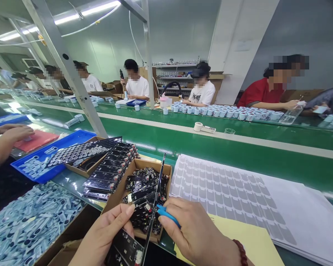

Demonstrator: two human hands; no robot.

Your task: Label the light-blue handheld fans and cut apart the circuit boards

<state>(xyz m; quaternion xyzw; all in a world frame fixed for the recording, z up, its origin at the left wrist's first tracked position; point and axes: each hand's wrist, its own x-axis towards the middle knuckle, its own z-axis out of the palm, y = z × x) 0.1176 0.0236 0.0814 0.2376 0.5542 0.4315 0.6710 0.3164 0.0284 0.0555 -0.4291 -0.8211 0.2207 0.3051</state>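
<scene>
My left hand (108, 229) is closed on a black circuit board (129, 245), low in front of me. A long, thin black edge strip (154, 199) stands up beside the board, slanting over the box. Closed in my right hand (192, 227) is a blue-handled tool (168, 214), whose front end meets the strip; its working tip is hidden. Below and beyond both hands sits a cardboard box (168, 171) full of small black circuit boards (144, 181). Left of that box lies a stack of uncut circuit board panels (109, 168).
Printed label sheets (224, 181) and yellow paper (238, 236) lie at right. At left are a heap of light-blue plastic parts (30, 225), a blue tray (83, 136) and a neighbour's hands (13, 135). Beyond the green conveyor (161, 129), several people work beside white-blue cups (219, 111).
</scene>
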